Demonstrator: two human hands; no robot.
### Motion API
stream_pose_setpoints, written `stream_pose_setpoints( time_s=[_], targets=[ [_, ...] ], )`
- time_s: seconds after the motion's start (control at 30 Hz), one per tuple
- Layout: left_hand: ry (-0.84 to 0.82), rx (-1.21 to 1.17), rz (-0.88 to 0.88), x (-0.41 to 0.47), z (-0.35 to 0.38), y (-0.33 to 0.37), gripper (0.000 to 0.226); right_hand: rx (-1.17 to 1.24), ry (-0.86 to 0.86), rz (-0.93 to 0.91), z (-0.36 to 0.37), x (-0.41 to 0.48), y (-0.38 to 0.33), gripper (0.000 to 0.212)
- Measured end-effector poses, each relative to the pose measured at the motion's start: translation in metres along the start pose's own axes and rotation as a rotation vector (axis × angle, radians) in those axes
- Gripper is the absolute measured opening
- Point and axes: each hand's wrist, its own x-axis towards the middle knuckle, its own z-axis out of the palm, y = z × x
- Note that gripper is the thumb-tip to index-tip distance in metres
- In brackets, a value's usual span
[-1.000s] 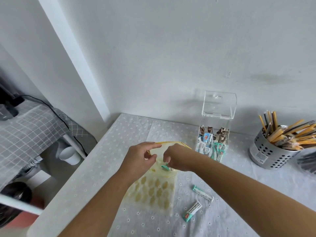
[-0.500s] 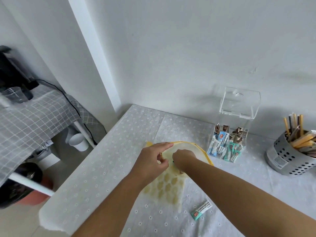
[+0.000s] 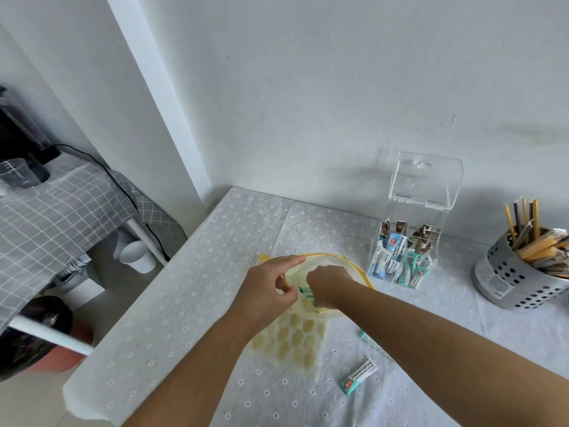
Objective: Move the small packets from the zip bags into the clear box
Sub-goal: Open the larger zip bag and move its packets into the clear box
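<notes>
Table (image 3: 184,303) w/ dotted cloth; 1 clear box (image 3: 409,241), lid up, is seen beyond the right-hand fingers, approx. half filled. 1 zip bag (image 3: 295,337) lies under both hands, mouth held wide by the left hand (image 3: 268,291), fingers pinched on its rim. Right hand (image 3: 329,288) is inside, fingers curled on a green packet (image 3: 305,292). Rim should be kept taut, packet lifted straight out. 2 loose packets (image 3: 358,375) are counted nearer than the fingers, 1 partly hidden.

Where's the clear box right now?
The clear box stands at the back right of the table by the wall, lid up, between the yellow zip bag and the metal holder.
</notes>
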Motion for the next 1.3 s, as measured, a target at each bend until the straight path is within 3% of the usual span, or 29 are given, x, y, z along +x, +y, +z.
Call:
stream_pose_setpoints(
  time_s=[0.4,0.53,0.67,0.77,1.07,1.3],
  targets=[
    [0.001,0.012,-0.012,0.003,0.002,0.000,0.053,0.315,-0.080,0.007,0.004,0.002,0.014,0.029],
    [-0.008,0.011,-0.017,0.003,0.002,0.000,0.054,0.560,-0.073,0.045,0.007,0.004,0.012,0.056],
    [-0.006,0.000,-0.018,0.003,0.001,-0.001,0.054,0.492,-0.183,-0.029,0.003,0.008,0.009,0.073],
    [0.005,-0.012,-0.030,0.003,0.000,-0.003,0.054,0.467,-0.228,-0.055,0.004,0.008,0.008,0.064],
    [-0.018,-0.007,-0.026,0.002,0.007,-0.002,0.054,0.314,-0.076,0.077,0.019,0.010,-0.009,0.055],
    [-0.010,-0.016,-0.034,0.002,0.008,-0.004,0.053,0.364,-0.065,0.062,0.016,0.008,0.000,0.027]
  ],
)
